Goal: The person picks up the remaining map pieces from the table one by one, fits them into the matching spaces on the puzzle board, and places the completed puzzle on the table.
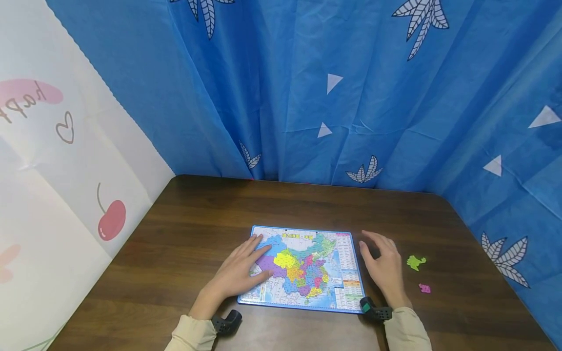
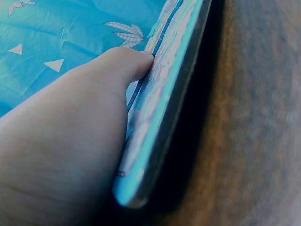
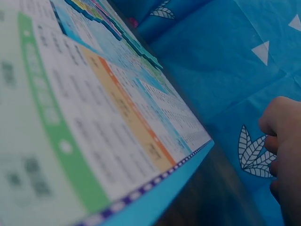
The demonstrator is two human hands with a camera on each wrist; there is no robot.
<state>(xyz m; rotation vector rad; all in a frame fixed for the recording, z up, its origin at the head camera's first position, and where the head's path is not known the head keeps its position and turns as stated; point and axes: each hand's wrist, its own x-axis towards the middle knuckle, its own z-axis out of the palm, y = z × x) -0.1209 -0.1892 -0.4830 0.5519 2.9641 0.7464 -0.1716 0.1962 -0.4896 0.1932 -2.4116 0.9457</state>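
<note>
A map puzzle board (image 1: 281,297) with a blue rim lies flat on the table, its coloured pieces fitted together in the middle. My left hand (image 1: 241,268) rests on its left side with fingers spread; in the left wrist view the thumb (image 2: 127,63) touches the board's surface. Just beyond the right edge, my right hand (image 1: 386,265) is held with loosely bent fingers and nothing in it. To its right lie two loose puzzle pieces, a green one (image 1: 414,263) and a smaller magenta one (image 1: 424,288). The right wrist view shows the board's printed tables (image 3: 117,108) close up.
The dark wooden table (image 1: 175,263) reaches back to a blue curtain (image 1: 285,97) with leaf and triangle prints. A white patterned sheet (image 1: 52,170) hangs along the left side. Each wrist wears a black strap device (image 1: 227,322).
</note>
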